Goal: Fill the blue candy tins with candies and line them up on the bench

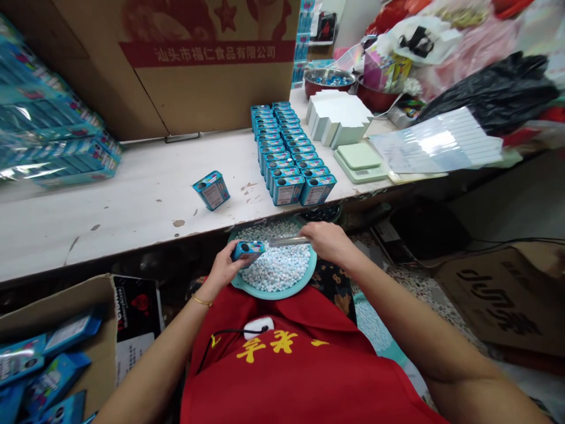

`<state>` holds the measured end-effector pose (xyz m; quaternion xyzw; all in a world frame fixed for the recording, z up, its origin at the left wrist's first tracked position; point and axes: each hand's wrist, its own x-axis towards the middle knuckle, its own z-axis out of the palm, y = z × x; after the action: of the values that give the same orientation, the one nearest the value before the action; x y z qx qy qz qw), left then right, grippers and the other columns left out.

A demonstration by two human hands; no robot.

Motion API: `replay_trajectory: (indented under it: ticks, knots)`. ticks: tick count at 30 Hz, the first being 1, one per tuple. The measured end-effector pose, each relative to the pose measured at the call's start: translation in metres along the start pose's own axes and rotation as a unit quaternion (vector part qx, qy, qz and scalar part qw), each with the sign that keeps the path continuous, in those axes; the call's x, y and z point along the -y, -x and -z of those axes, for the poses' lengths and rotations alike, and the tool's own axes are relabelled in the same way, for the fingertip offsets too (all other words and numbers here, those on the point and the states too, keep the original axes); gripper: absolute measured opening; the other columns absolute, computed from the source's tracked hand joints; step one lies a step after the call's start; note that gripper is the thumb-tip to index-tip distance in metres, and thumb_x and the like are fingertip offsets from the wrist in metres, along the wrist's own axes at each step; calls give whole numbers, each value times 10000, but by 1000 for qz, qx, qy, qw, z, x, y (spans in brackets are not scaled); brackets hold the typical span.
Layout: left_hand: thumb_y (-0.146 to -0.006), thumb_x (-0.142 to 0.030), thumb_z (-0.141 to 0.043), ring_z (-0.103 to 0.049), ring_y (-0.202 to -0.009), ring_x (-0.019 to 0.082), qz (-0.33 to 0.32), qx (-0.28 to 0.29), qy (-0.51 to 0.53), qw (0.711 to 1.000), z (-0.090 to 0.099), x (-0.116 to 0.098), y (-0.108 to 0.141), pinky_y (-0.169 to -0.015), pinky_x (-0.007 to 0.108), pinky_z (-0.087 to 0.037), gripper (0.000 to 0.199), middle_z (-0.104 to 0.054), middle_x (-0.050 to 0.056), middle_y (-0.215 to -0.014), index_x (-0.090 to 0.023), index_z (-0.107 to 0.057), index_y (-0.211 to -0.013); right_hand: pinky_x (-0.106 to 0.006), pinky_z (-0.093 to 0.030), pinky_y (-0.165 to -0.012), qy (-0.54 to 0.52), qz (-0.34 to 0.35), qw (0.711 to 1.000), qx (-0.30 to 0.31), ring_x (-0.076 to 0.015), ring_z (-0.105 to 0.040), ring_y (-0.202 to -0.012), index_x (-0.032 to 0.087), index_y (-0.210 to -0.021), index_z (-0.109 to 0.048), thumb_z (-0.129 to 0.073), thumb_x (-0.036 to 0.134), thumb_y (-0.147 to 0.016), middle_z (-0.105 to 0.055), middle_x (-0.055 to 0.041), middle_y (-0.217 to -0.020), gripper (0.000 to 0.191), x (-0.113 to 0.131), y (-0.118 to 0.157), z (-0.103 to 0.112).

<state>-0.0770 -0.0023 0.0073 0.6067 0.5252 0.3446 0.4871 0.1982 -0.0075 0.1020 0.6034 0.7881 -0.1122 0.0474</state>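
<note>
I pinch a small blue tin (250,250) between the thumb and fingers of my left hand (225,268), at the left side of the green bowl (282,292) on my lap. The bowl has lots of little pale balls (280,271) in it. The fingers of my right hand (329,241) are closed around a long shiny tool (289,241), and its tip is right by the tin, over the balls. From the bowl, two rows of blue tins (289,191) stand on the white table (150,200) at twelve o'clock. One more tin (212,191) sits by itself between ten and eleven. At one o'clock, near the back, a big round bowl (314,87) has little blue things in it. A cardboard box (103,338) at eight o'clock holds blue packs (57,377), all mixed up. At four o'clock, low down, another green bowl (396,352) has more pale bits in it.
</note>
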Motion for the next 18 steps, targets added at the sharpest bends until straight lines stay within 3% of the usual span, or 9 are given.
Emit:
replay_trajectory:
  ticks: [2, 4, 7, 9, 13, 18]
  knots:
    - [-585, -334, -694, -588, -854, 197, 37, 15, 64, 997, 4, 6, 1, -804, 348, -463, 515, -613, 30, -909, -169, -506, -1035, -264, -412, -687, -11, -47, 999, 17, -191, -597, -859, 260, -927, -651, -412, 112, -786, -656, -44, -953, 314, -22, 8, -35]
    - [-585, -345, -705, -604, -842, 196, 77, 23, 124, 989, 3, 14, -1, -782, 355, -482, 525, -622, 33, -913, -173, -487, -1030, -264, -411, -694, -28, -71, 997, 21, -189, -597, -862, 239, -965, -634, -395, 119, -805, -651, -58, -975, 312, -28, 10, -75]
    - [-607, -355, -701, -616, -820, 181, 126, 17, 202, 971, -11, 25, -4, -767, 362, -499, 505, -628, 39, -929, -179, -472, -1021, -250, -408, -747, -92, -78, 993, -1, -178, -576, -937, 226, -1024, -609, -375, 120, -826, -643, -55, -1020, 324, -4, -2, -127]
    - [-610, -348, -704, -618, -807, 169, 144, 22, 238, 960, -22, 28, -7, -761, 358, -506, 500, -627, 37, -926, -181, -465, -1016, -248, -402, -791, -137, -101, 985, -32, -168, -558, -981, 228, -1058, -598, -363, 93, -822, -632, -44, -1060, 359, 18, -16, -150]
    - [-606, -330, -711, -611, -805, 156, 139, 20, 254, 957, -29, 22, -7, -761, 336, -510, 476, -616, 31, -909, -171, -468, -985, -265, -422, -811, -228, -128, 963, -73, -165, -571, -966, 257, -1045, -619, -380, 133, -838, -638, -7, -1067, 340, 33, -33, -167]
    - [-606, -330, -705, -597, -856, 175, 98, -14, 211, 972, -2, 10, 1, -767, 331, -504, 516, -597, 38, -958, -180, -462, -1036, -290, -444, -832, -312, -104, 939, -104, -172, -588, -946, 233, -945, -664, -462, 157, -808, -668, -10, -994, 256, 5, -28, -158]
